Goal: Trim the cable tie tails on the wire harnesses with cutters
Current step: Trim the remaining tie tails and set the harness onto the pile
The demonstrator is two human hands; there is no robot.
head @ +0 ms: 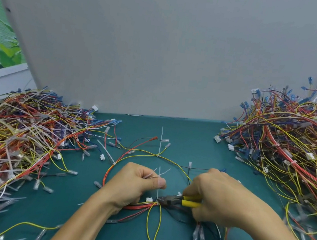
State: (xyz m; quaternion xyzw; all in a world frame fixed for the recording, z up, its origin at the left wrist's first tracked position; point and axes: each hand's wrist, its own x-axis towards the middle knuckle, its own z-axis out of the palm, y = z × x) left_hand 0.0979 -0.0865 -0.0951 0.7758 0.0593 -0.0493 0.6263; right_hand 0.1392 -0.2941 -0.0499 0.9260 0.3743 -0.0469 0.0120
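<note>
At 6 o'clock on the teal counter [192, 136], item one: a wire harness [119, 161] of red, yellow and black leads, its loop spread toward 12 o'clock and its bundled end lying between the two hands. Item two: left hand [134, 185], at 7 o'clock of the bundle, fingers curled, thumb and forefinger pinching a white cable tie tail [157, 193] that stands upright from the bundle; further white strips stick out above the fist. Item three: right hand [222, 198], at 3 o'clock of the bundle, fingers clenched round the yellow handles of the cutters [174, 200]. The dark nose of the cutters points toward 9 o'clock and meets the tie at its base, just beside a small white connector [149, 199]; whether the blades have bitten through cannot be told. Item four: an untrimmed tie [160, 140] standing up from the loop at 12 o'clock, well apart from the hands. Item five: a left pile [19, 131] of harnesses at 9 o'clock, thick with long white tails. Item six: a right pile [292, 148] of harnesses at 3 o'clock, heaped higher, with blue terminals showing along its top edge. Item seven: a grey partition [163, 49] rising behind the counter at 12 o'clock.
</note>
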